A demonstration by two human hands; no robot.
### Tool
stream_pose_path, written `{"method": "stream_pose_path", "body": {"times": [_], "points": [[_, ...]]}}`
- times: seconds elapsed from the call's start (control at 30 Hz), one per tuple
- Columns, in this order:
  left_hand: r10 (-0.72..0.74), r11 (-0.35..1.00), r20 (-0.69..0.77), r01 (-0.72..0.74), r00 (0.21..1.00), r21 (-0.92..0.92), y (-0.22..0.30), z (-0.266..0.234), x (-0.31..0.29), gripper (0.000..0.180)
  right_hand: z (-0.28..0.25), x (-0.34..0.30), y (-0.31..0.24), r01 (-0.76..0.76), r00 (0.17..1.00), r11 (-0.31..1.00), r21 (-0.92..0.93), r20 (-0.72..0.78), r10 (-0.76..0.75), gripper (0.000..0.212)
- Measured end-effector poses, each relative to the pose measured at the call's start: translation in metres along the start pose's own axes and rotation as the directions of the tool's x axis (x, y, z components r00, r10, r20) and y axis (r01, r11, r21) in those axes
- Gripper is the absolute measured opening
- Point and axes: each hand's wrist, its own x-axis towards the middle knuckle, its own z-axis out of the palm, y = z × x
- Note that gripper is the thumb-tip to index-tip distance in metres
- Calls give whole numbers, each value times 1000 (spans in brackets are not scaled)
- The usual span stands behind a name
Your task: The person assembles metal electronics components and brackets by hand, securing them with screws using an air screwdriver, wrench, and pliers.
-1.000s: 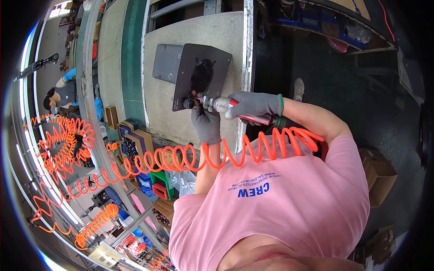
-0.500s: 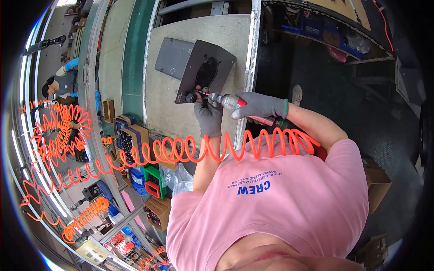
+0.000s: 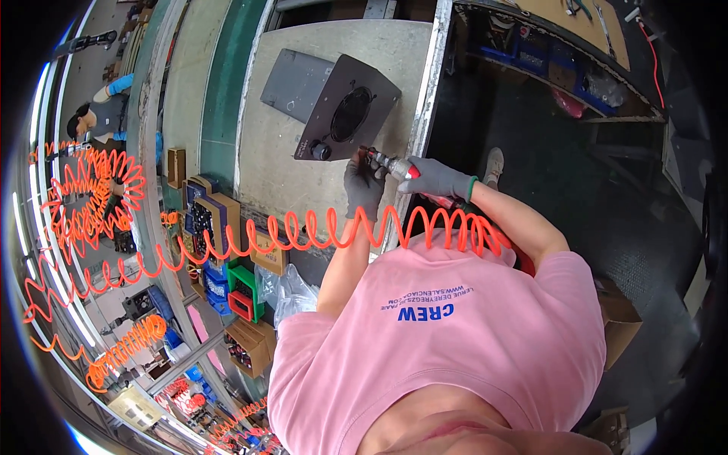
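Two gloved hands on one tool: right hand is wrapped tight round the body of a pneumatic screwdriver, left hand sits just under its nose, fingers curled, steadying the bit end; can't tell if it pinches a screw. Tool tip is at the near right edge of the dark panel, a black plate with a round fan grille and a knob at its near corner, lying flat on the grey workbench, overlapping a grey sheet to its left. Orange coiled air hose runs from the tool off to the left. Reads as fastening along the panel edge; next move likely needs the bit square on the fastener before triggering. Containers: cardboard boxes left of the bench hold dark small parts, green bin and blue bins nearer, contents unclear.
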Motion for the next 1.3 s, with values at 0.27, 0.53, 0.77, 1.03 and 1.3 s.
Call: {"method": "stream_pose_path", "body": {"times": [0.27, 0.53, 0.77, 1.03, 1.3], "points": [[7, 999, -12, -6, 1000, 39, 9, 0, 8, 27, 3, 6, -5, 123, 989, 992, 18, -82, -121, 62], [42, 993, -50, -36, 998, 117, 8, -2, 11, 27, 2, 7, -8, 62, 997, 997, 34, -50, -60, 64], [97, 977, -46, -86, 994, 196, 6, -13, 17, 19, 3, 1, -21, 27, 999, 954, 299, 26, -37, 51], [193, 927, -115, -142, 974, 347, 4, -11, 20, 16, 4, 2, -21, 49, 999, 945, 323, -2, -51, 46], [274, 878, -61, -224, 960, 424, 4, -10, 20, 15, 4, 0, -30, 37, 999, 952, 305, -5, -37, 44]]}}
